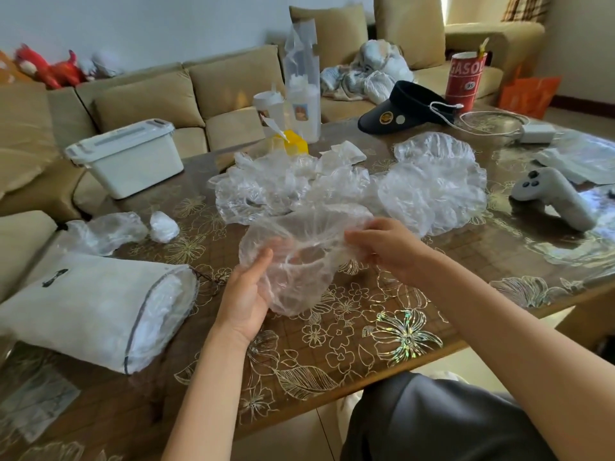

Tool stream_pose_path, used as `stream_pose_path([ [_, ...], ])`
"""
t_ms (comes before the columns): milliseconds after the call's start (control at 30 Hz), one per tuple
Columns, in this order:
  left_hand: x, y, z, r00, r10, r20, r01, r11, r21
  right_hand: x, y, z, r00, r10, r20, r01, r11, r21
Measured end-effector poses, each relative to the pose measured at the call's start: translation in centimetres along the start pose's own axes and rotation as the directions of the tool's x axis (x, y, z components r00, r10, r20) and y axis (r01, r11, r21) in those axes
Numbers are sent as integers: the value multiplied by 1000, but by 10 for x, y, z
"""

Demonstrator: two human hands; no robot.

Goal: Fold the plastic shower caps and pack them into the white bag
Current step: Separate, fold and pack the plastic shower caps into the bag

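Observation:
A clear plastic shower cap (299, 261) hangs crumpled just above the table, held between both hands. My left hand (244, 291) cups its lower left edge with the palm turned inward. My right hand (382, 246) pinches its upper right rim. Behind it lies a loose pile of several more clear caps (349, 184). The white bag (90, 307) lies on its side at the left, its open mouth facing right with clear plastic showing inside. A small folded cap (163, 226) and a crumpled clear one (106, 231) rest beyond the bag.
On the floral-patterned table (349, 344) stand a white lidded box (128, 158), a tall clear bag with white cups (301, 88), a yellow item (294, 144), a dark visor (402, 108), a red can (466, 76), a charger cable (492, 126) and a white controller (552, 197). Beige sofas surround it.

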State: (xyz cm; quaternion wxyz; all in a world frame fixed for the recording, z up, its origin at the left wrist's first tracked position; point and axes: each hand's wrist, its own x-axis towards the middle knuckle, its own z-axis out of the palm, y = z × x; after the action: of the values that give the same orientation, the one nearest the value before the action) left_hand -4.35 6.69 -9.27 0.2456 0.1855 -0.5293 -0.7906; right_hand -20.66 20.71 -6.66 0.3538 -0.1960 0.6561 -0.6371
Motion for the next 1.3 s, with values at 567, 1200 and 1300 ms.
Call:
stream_pose_path([
  [567,-70,57,-14,964,264,16,-208,717,665,-20,-13,1,961,-196,197,275,585,-763],
  [1200,-44,-36,0,995,66,77,-62,-210,976,-18,-7,16,988,137,77,-87,882,-462],
  [1300,-45,-38,-1,960,177,215,-194,-129,972,-14,-8,15,997,78,4,-72,935,-346],
])
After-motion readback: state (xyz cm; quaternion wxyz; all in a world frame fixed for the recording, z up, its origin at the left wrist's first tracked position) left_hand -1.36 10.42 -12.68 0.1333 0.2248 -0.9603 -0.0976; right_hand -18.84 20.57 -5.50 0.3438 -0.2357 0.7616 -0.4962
